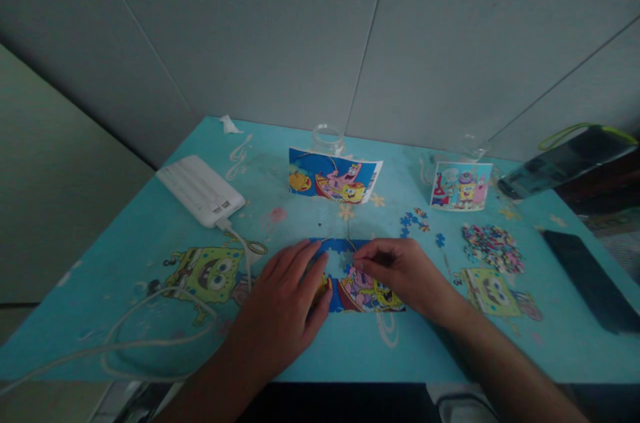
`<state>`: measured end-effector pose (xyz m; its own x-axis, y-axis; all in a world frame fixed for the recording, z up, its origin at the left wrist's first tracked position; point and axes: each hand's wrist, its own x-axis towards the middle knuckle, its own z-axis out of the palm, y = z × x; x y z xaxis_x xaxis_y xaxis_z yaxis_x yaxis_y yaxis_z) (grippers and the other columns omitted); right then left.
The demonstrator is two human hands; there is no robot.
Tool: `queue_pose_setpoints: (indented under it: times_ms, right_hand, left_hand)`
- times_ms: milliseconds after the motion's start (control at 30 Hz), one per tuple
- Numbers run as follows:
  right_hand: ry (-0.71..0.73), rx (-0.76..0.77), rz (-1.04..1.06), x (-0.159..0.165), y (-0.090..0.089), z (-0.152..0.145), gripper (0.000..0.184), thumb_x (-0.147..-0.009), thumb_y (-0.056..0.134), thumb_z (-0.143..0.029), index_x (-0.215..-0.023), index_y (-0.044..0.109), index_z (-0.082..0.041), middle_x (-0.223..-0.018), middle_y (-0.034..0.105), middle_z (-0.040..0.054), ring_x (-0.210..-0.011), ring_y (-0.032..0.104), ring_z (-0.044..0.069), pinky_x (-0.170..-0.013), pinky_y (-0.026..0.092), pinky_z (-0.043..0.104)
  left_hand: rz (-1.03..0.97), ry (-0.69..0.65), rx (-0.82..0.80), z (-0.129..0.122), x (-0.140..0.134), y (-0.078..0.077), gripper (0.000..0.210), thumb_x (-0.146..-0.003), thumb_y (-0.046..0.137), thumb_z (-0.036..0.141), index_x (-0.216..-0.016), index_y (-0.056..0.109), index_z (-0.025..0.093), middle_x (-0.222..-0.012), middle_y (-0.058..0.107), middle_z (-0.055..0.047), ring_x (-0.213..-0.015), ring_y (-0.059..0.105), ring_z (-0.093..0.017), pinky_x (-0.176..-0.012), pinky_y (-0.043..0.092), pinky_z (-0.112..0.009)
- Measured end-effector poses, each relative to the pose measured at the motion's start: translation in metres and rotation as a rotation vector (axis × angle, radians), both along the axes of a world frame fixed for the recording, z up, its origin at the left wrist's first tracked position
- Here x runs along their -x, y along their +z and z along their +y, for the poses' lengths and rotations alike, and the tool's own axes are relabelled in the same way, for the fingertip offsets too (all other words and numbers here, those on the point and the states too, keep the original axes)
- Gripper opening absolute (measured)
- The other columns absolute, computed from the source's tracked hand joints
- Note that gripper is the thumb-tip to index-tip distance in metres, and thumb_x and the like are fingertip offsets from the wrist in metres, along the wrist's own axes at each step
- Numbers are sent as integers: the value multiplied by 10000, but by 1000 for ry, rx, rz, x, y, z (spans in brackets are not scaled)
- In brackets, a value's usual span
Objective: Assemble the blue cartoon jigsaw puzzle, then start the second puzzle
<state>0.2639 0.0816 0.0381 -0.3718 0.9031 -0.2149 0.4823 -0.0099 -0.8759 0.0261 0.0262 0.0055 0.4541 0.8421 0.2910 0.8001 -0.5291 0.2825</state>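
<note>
A partly assembled jigsaw puzzle (369, 303) lies flat on the table in front of me, with a gap showing the table near its middle. My left hand (287, 293) rests over its left side, fingers stretched out and slightly spread, hiding part of the picture. At the upper middle, the thumb and index finger of my right hand (395, 266) are pinched together on a small puzzle piece, mostly hidden by the fingertips. Behind the puzzle stands a picture card (333, 176) showing the same scene, leaning against a clear round container (327, 136).
Loose blue pieces (413, 220) lie right of centre, with a pile of mixed pieces (493, 248) farther right. A second card (461, 186), a dark bottle (570, 160) and a black phone (595, 280) are beyond. A white power bank (200, 190) trails a cable (165, 343) at left.
</note>
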Motion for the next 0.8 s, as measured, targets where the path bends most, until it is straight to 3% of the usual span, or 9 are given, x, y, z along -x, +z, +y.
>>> queue_pose_setpoints:
  times_ms: [267,800]
  right_hand:
    - [-155,18,-27,-3,4,6,199,-849,710,-375,-892,750,-185,-695,687,9,-551,571,118,-507,454,237]
    - [-75,-106,-168,-8,-5,6,153,-889,659,-314,-941,768,-221,-706,725,7,-599,631,139,-512,452,231]
  left_hand:
    - [10,-3,3,-1,0,1,435,-980,532,300,-1385,540,141,-1466,511,-145,-1369,452,-303,-1136,432,-519]
    - [12,0,-13,1,-1,2,435,-970,544,282,-1379,544,134,-1448,524,-145,-1353,470,-297,-1129,445,-512]
